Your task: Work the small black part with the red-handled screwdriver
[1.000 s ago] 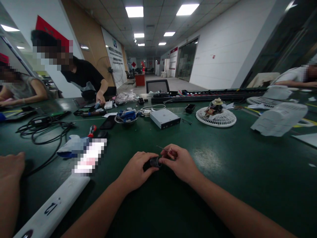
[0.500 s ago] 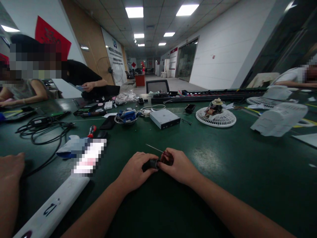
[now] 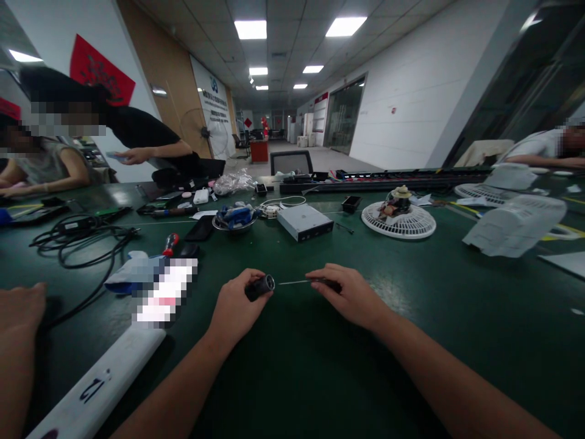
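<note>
A short black cylinder (image 3: 261,288) with a round, hollow-looking end sits in the curl of my left hand (image 3: 236,305), its end turned toward the right. Across from it, my right hand (image 3: 342,292) is closed around the handle of a thin screwdriver (image 3: 293,282). The slim metal shaft points left at the cylinder's end, with a small gap between tip and rim. Most of the handle is hidden by my fingers. Both hands are just above the green table (image 3: 292,366).
Ahead lie a metal drive box (image 3: 305,222), a bowl of blue items (image 3: 234,218) and a white fan grille (image 3: 398,219). To the left are a glove (image 3: 134,271), a red-handled screwdriver (image 3: 170,244), a long white object (image 3: 98,387), black cables (image 3: 86,235) and another person's hand (image 3: 22,305).
My hands have drawn apart, the left toward the left and the right toward the right. The screwdriver shaft has swung down to point at the cylinder's end.
</note>
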